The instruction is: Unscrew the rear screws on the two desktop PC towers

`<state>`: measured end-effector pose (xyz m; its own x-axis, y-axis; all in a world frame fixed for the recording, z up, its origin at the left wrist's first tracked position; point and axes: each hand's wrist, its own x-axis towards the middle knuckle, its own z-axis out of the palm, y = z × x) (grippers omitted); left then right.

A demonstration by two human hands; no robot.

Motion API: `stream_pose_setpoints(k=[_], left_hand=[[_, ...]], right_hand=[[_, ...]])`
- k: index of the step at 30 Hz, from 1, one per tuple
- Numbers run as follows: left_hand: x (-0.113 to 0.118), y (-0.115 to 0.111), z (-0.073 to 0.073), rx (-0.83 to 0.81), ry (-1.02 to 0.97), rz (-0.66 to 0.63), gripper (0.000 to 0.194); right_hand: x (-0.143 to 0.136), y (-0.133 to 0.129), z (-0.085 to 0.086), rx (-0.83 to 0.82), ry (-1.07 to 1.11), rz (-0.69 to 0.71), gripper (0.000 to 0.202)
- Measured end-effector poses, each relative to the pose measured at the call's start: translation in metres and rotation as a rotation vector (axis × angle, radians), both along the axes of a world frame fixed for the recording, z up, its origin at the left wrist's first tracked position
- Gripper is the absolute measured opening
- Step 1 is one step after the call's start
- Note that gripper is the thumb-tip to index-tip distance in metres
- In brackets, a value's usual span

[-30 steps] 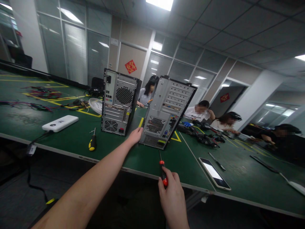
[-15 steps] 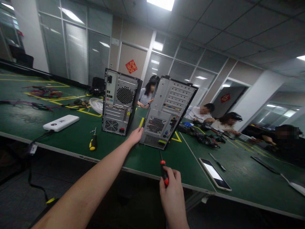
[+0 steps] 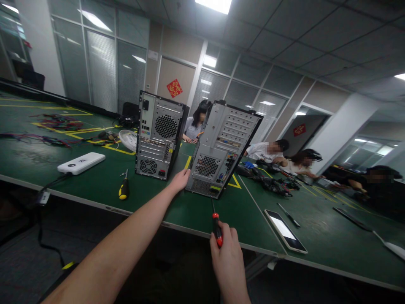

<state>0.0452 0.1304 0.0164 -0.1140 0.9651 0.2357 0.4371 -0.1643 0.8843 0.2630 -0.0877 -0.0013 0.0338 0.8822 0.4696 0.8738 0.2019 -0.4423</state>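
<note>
Two computer towers stand upright on the green table with their backs facing me. My left hand [image 3: 180, 180] is closed at the lower left edge of the right computer tower [image 3: 218, 145], its fingertips partly hidden. In my right hand [image 3: 228, 253] I hold a red-and-black screwdriver [image 3: 217, 230] by its handle. Its thin shaft points up toward the tower's bottom edge; whether the tip touches the metal I cannot tell. The left computer tower [image 3: 158, 135] stands beside it, untouched by either hand.
A yellow-and-black screwdriver [image 3: 124, 188] and a white power bank [image 3: 81, 163] with a cable lie left. At right are a phone [image 3: 285, 230], a slim pen-like tool [image 3: 289, 215] and black cables [image 3: 275, 183]. Several people sit across the table, one person [image 3: 267, 152] in a white shirt.
My right hand and the screwdriver have shifted very slightly to the left. My left hand and both towers stay where they were. Some people across the table have moved a little.
</note>
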Motion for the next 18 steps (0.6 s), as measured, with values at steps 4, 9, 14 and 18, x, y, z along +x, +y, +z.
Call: stream_pose_setpoints(k=[4,9,14,18], left_hand=[[0.0002,-0.0017,0.0016,0.002,0.004,0.010,0.051],[0.0000,-0.0038,0.0029,0.011,0.010,0.006,0.052],[0.0008,-0.0026,0.0025,0.002,0.023,0.012,0.051],[0.0012,-0.0018,0.0025,-0.004,0.031,0.018,0.051]], right_hand=[[0.0004,0.0006,-0.0009,0.029,0.033,0.014,0.022],[-0.0001,0.0010,0.0000,0.034,0.102,0.026,0.022],[0.0002,0.0021,0.0042,-0.010,0.168,-0.015,0.029],[0.0018,0.0030,0.0045,-0.002,0.156,-0.003,0.032]])
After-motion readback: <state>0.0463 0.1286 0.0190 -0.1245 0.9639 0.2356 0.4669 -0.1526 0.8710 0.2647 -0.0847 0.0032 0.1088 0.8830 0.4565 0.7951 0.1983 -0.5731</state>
